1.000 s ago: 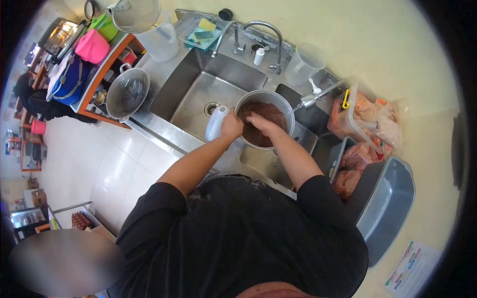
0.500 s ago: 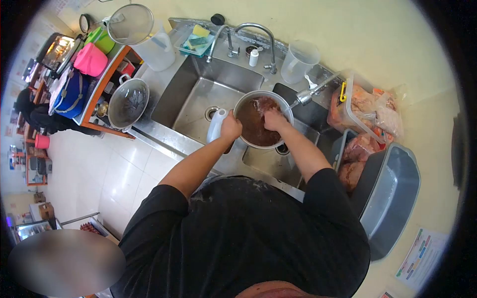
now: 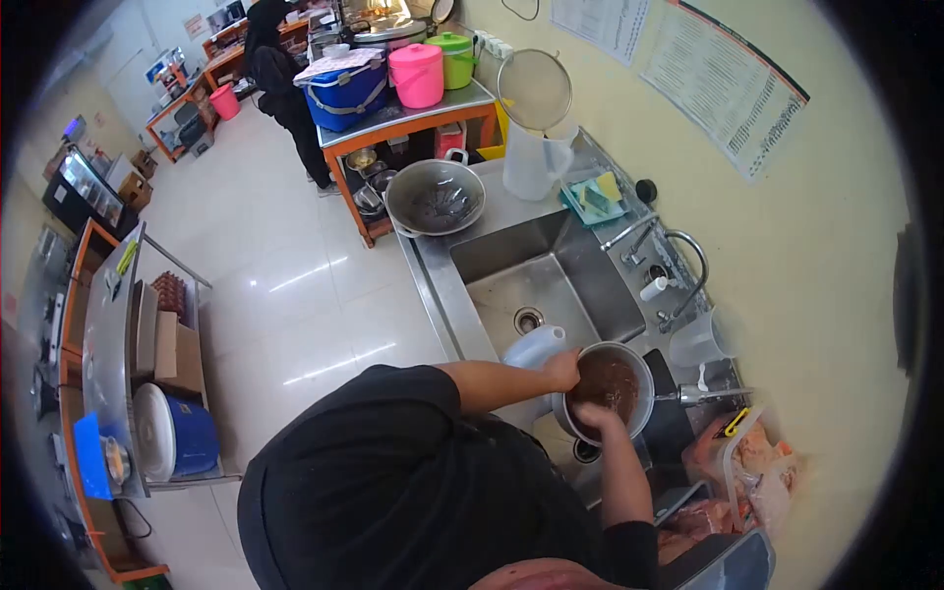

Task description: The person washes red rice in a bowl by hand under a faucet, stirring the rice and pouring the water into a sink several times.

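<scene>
A round metal pot (image 3: 644,379) with reddish-brown liquid (image 3: 615,379) sits over the divider of the double sink. My left hand (image 3: 562,371) is closed on the pot's left rim, beside a whitish plastic container (image 3: 531,344). On the near side, my right hand (image 3: 597,418) reaches into the pot, its fingers hidden in the liquid. From the right, a metal faucet spout (image 3: 703,394) points at the pot's rim.
A wok (image 3: 436,202) stands on the counter left of the sink (image 3: 590,295). Behind it are a clear pitcher (image 3: 526,167) and a strainer (image 3: 536,88). Bagged raw meat fills a plastic bin (image 3: 723,452) at right. A person in black (image 3: 280,79) stands far off.
My view has swung left, bringing more of the kitchen into sight. My right hand has shifted toward the pot's near side. The left still holds the rim.
</scene>
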The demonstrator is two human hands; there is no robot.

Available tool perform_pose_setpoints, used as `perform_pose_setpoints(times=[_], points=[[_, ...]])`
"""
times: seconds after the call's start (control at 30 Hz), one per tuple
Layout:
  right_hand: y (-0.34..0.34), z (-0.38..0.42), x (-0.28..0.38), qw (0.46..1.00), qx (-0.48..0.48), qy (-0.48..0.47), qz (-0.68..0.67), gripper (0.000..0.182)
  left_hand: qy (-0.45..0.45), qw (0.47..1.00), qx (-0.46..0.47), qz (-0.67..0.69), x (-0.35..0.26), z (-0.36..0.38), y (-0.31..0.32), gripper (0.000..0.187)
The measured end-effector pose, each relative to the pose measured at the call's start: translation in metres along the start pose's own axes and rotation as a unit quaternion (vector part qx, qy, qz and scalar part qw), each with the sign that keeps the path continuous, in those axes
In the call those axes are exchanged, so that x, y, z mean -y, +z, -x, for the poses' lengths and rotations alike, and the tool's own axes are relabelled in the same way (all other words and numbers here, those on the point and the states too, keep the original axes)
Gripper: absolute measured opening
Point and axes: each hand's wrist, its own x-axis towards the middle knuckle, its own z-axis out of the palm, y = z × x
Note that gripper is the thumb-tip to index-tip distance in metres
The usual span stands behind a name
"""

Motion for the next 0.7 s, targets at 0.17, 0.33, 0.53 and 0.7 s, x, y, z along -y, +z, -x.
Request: perform_pose_setpoints(times=[0.17,0.33,0.53,0.7], points=[[-0.015,0.080,0.034,0.983,-0.140,0.086,0.082,0.041,0.023,0.999,0.034,-0.027,0.012,-0.001,-0.005,0.043],[0.022,0.091,0.007,0.910,-0.405,-0.061,0.062,0.038,0.062,0.996,0.055,-0.032,0.022,0.015,-0.034,0.042],[0.051,0.113,0.089,0.940,-0.335,0.060,0.022,0.040,0.087,0.993,0.075,-0.038,0.058,0.038,-0.057,0.045],[0.063,0.096,0.100,0.937,-0.330,0.025,0.112,0.054,0.103,0.988,0.102,-0.047,0.071,0.053,-0.077,0.050]])
